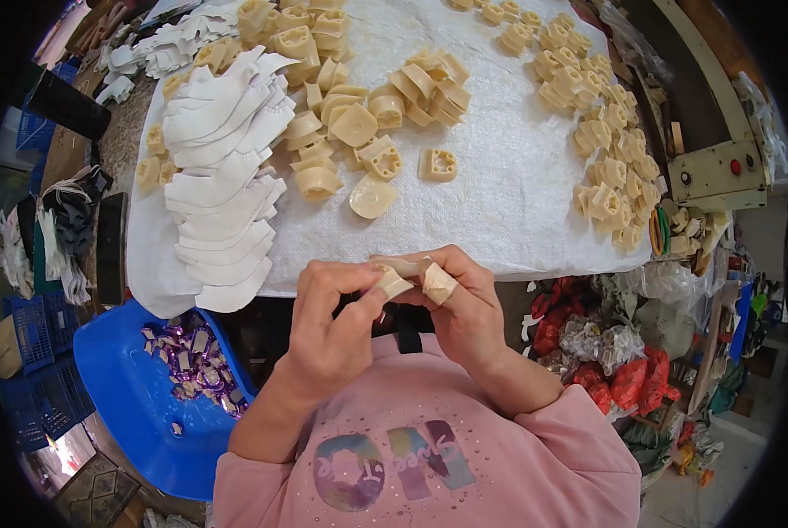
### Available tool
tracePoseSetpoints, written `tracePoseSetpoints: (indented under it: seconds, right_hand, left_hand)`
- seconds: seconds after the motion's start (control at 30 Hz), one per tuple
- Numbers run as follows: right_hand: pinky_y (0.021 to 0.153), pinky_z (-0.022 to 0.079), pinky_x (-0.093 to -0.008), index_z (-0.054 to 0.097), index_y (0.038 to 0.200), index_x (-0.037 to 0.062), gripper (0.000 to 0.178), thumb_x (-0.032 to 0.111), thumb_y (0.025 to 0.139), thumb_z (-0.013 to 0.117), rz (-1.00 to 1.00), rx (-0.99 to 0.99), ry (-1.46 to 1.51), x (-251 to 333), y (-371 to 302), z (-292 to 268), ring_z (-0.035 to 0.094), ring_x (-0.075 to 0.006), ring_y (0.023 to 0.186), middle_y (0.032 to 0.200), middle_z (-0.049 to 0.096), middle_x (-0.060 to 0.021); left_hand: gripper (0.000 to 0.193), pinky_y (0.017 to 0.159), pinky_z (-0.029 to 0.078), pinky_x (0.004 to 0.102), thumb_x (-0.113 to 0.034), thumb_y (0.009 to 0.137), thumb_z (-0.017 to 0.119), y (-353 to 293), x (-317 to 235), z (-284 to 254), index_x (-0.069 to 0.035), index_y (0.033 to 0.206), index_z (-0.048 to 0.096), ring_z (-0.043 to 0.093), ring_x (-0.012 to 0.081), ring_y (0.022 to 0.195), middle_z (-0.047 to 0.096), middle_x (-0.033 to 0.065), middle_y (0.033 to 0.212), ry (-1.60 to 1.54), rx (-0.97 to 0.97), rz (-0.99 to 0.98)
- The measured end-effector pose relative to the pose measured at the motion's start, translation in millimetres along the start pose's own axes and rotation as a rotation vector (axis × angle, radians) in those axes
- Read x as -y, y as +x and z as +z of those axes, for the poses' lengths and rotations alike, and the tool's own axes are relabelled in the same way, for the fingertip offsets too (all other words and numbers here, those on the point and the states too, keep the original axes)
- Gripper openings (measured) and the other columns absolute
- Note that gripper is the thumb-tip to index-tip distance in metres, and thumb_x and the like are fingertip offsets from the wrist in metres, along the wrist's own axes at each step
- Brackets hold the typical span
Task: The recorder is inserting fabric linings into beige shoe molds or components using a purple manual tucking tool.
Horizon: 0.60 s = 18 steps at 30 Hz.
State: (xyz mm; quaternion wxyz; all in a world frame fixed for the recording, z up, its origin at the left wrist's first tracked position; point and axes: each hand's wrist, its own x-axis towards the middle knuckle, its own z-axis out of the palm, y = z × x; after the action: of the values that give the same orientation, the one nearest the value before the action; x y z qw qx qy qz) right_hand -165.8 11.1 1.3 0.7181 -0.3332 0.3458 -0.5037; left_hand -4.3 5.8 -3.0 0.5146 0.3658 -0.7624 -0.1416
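Blue crates (29, 336) stand at left, red bags (628, 383) at right.

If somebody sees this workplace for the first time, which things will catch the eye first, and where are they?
Probably first the overlapping white pieces running down the left side of the white-covered table, with heaps of beige pieces beside them and more at the right. Below left, a blue tub holds shiny purple pieces. At the near edge, the left hand and right hand hold a small beige part.
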Motion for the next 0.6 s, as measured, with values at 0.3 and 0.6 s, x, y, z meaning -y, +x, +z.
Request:
tracePoseSetpoints:
  seconds: [0.3, 0.6]
  right_hand:
    - [0.068, 0.051, -0.031, 0.053, 0.112, -0.0019, 0.03, 0.022, 0.097, 0.043, -0.156, 0.072, -0.693, 4.2, 9.6, 1.1, 0.064, -0.0173, 0.082, 0.091, 0.066, -0.0145]
    - [0.079, 0.051, -0.0296, 0.057, 0.112, -0.0011, 0.039, 0.014, 0.079, 0.071, 0.248, 0.315, -0.267, 25.9, 44.2, -32.7, 0.063, -0.0165, 0.089, 0.096, 0.065, -0.0118]
  left_hand:
    - [0.024, 0.058, 0.041, 0.0349, 0.01, 0.063, 0.063, 7.1, -4.7, 3.7, 0.001, 0.084, 0.056, 0.052, 0.0244, 0.068, 0.057, 0.0132, 0.089, 0.196, 0.075, -0.089]
    - [0.017, 0.059, 0.048, 0.0263, 0.013, 0.074, 0.06, -8.5, 6.9, 3.0, 0.0, 0.08, 0.051, 0.057, 0.0201, 0.071, 0.061, 0.0142, 0.095, -0.473, 0.036, -0.316]
